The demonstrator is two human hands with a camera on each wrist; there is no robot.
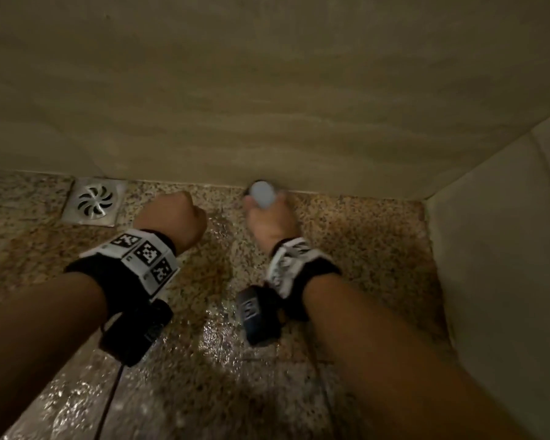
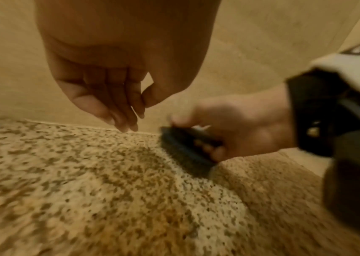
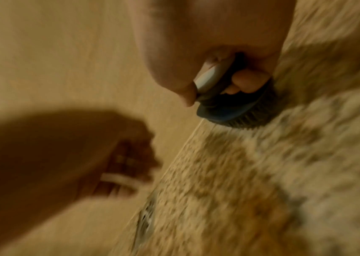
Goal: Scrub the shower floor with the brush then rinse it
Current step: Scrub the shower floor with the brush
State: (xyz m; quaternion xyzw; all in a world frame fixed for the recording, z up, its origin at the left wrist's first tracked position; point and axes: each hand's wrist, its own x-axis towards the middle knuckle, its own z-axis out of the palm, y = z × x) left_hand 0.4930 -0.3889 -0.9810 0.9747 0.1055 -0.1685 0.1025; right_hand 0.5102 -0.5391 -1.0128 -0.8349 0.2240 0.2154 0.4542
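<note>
My right hand (image 1: pixel 269 217) grips a dark scrub brush (image 2: pixel 185 152) by its pale grey handle (image 1: pixel 262 194). The brush (image 3: pixel 238 110) has its bristles down on the speckled granite shower floor (image 1: pixel 185 312), right at the foot of the beige back wall (image 1: pixel 267 106). My left hand (image 1: pixel 178 217) hangs a little above the floor to the left of the brush and holds nothing. In the left wrist view the left hand (image 2: pixel 128 114) shows loosely bent fingers (image 2: pixel 126 121) pointing down, thumb near the fingertips. The floor in front of me glistens wet.
A square metal floor drain (image 1: pixel 95 201) sits by the back wall, left of my left hand. A pale side wall (image 1: pixel 502 249) closes the corner on the right. Tile joints run across the wet floor near me.
</note>
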